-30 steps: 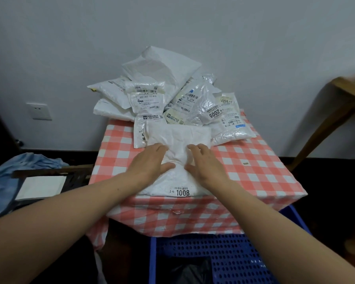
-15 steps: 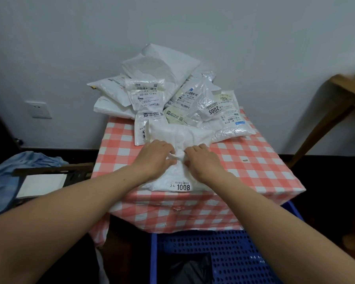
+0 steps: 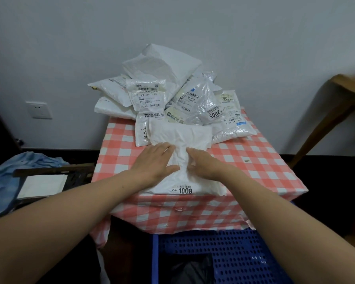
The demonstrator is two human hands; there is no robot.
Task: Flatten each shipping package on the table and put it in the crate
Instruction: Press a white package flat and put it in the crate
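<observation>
So there were two hands on exactly one package at that point: the left hand and right hand both lay palm-down on the white package with the "2-4-1008" sticker, fingers straight and pretty much together, thumbs sticking out toward each other, pressing rather than pinching anything. The plastic was bunched up into a wrinkly ridge in the gap between the two hands. That package sat at the near edge of the table, which had one red-and-white checked cloth over it, with the sticker end right at the front lip and the far end butting up against the pile of other packages at the back by the wall. I counted at least seven in that pile (they overlapped so much I couldn't get an exact number), some plain white, a couple in clear crinkly plastic, one marked "2005". One blue perforated crate sat on the floor just in front of the table, below the forearms, with one dark bag visible inside it and no package that I could see. Also one tiny brownish scrap on the cloth to the right, one wall socket on the left, and one blue cloth heaped at the left.
</observation>
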